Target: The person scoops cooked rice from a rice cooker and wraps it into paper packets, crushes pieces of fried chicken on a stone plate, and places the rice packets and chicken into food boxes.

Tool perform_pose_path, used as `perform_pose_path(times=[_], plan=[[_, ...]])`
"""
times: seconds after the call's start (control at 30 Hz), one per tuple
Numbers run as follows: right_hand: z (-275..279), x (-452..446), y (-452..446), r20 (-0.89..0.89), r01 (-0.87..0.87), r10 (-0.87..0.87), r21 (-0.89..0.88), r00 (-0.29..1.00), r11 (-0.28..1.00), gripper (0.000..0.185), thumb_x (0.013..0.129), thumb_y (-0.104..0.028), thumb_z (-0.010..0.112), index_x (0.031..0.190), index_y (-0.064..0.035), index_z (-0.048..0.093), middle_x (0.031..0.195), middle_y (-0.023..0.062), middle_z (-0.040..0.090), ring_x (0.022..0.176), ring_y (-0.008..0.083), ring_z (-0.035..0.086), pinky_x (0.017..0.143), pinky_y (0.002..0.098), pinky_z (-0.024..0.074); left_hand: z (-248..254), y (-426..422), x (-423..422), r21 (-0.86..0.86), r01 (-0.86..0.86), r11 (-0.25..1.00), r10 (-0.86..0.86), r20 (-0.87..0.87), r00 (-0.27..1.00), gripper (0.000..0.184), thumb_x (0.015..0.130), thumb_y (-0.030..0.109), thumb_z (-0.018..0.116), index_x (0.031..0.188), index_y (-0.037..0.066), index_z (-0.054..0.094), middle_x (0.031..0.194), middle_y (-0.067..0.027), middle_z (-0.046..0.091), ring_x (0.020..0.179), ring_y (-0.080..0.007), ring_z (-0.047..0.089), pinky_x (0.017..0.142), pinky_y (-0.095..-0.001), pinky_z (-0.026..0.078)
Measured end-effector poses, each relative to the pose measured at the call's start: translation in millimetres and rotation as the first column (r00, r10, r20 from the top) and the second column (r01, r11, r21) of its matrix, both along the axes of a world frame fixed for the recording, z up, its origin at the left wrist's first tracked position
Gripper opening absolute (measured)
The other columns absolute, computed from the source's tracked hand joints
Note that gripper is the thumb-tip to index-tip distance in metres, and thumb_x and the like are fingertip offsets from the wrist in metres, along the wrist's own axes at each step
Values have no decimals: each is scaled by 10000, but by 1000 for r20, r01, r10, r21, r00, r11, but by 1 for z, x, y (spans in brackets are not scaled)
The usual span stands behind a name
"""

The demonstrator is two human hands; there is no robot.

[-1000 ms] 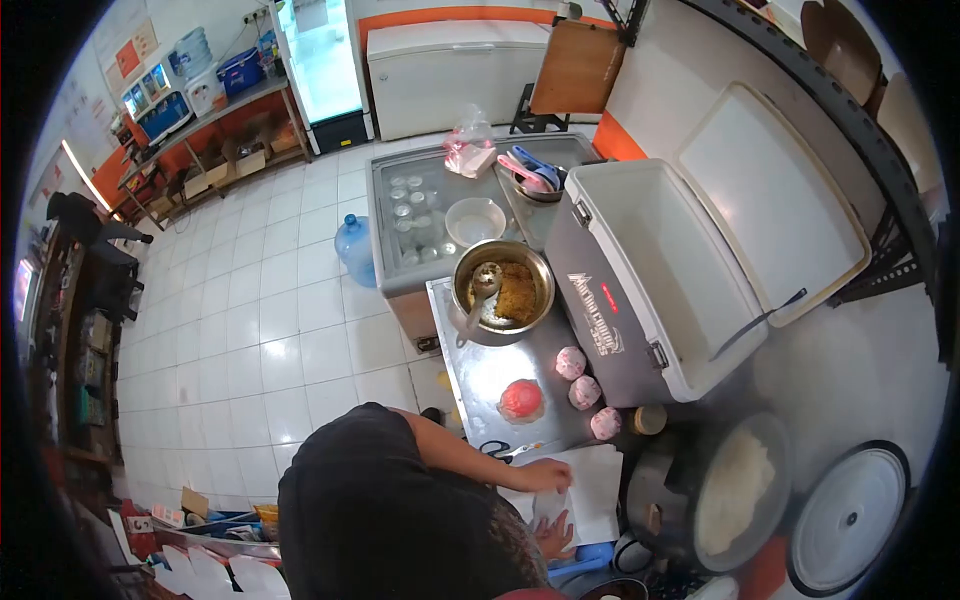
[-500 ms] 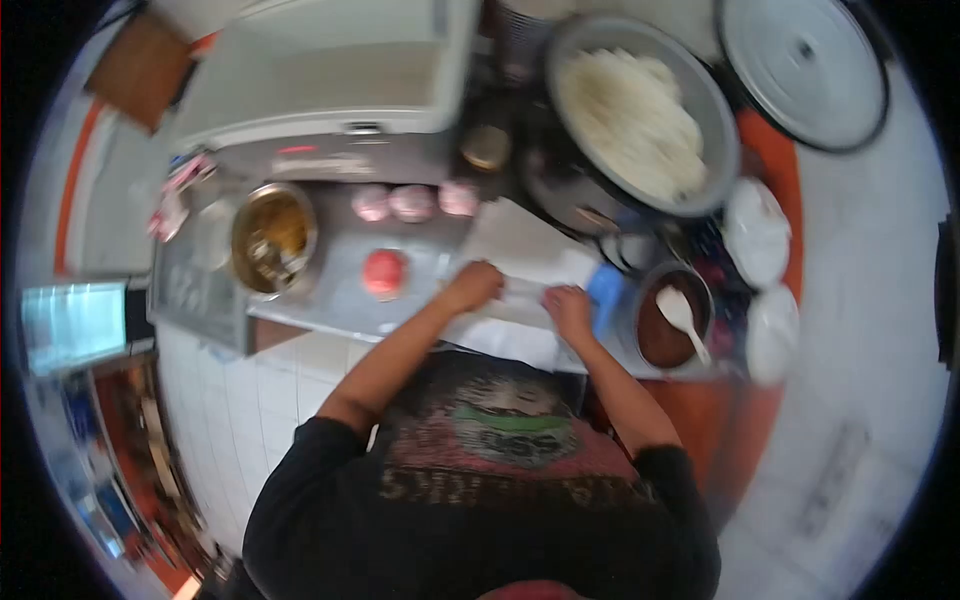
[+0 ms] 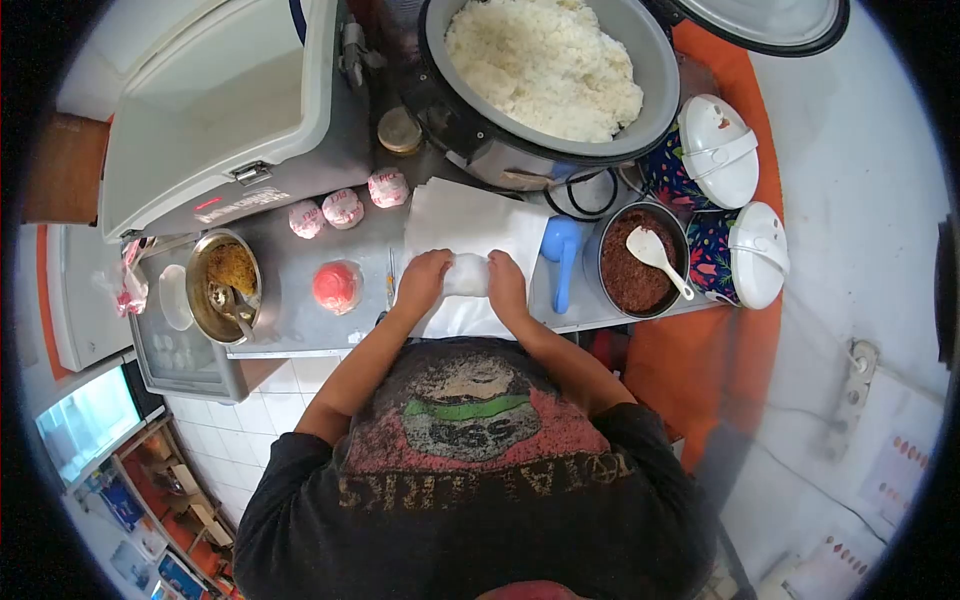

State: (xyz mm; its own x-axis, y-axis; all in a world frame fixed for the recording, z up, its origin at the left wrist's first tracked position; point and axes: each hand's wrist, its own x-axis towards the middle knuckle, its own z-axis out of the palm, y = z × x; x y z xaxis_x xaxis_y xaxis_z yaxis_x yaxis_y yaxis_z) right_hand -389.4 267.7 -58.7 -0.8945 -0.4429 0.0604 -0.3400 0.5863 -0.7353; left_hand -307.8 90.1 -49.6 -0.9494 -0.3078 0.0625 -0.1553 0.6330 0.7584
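Observation:
A short, whitish roll [image 3: 466, 275], apparently in thin plastic, lies on white paper sheets [image 3: 470, 220] at the front of the metal table. My left hand [image 3: 427, 281] is closed on its left end, and my right hand [image 3: 508, 286] curls around the right end. What the roll contains is hard to make out. Just right of the paper lies a blue scoop [image 3: 562, 255]. Beside it stands a pot of reddish-brown food [image 3: 635, 275] with a white rice paddle [image 3: 655, 258] in it. On the left, a pink-and-white wrapped ball [image 3: 337, 287] sits near a pen-like stick [image 3: 390, 277].
A large rice cooker [image 3: 660, 110] full of white rice stands behind the paper. The open cooler box [image 3: 250, 170] occupies the back left, with three wrapped balls [image 3: 343, 209] before it. A steel bowl [image 3: 206, 310] holds yellowish food and a spoon. Lidded patterned containers [image 3: 712, 260] line the right.
The camera view has shifted and sharpened, showing the table further left. My hands now sit at the two ends of a rounded roll; earlier they held a flatter, blurred strip over the paper.

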Motion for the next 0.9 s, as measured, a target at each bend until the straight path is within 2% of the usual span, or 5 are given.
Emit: perform_pose_path(times=[0.17,0.43,0.63,0.7,0.9], plan=[[5,5,11,-108,-67,84,152,991,986,116,837,-45,582,937,-43,642,993,129,657,982,340,602,842,446,480,5,-9,7,-347,174,922,-183,8,983,161,770,105,645,928,81,665,973,-96,592,934,-309,551,799,-403,466],[44,24,41,-349,-173,231,189,908,967,265,786,-43,599,1012,-96,727,1082,15,700,1047,268,600,924,555,364,25,-13,38,-446,301,843,-283,108,953,308,787,144,630,1087,115,697,1033,-59,587,991,-268,509,848,-439,408],[32,-13,27,113,-257,231,366,966,894,317,775,-24,591,1074,-92,667,923,36,715,1010,292,626,872,452,362,8,-41,1,-234,468,852,-380,338,861,279,781,191,668,1053,179,727,1036,14,625,1018,-268,513,880,-420,368],[28,-26,11,282,-102,6,328,959,939,246,790,-21,583,1020,-74,651,873,98,694,960,340,632,851,493,415,14,-44,-14,-153,483,862,-382,429,818,259,771,196,685,1023,195,740,1027,29,638,1016,-270,520,882,-410,360],[6,-43,-13,53,-137,128,540,990,830,179,659,-35,738,823,-46,667,830,181,692,844,375,674,722,465,550,35,-11,-25,-364,249,898,-59,462,885,110,741,232,713,829,167,732,972,-43,637,988,-256,528,857,-426,374]])
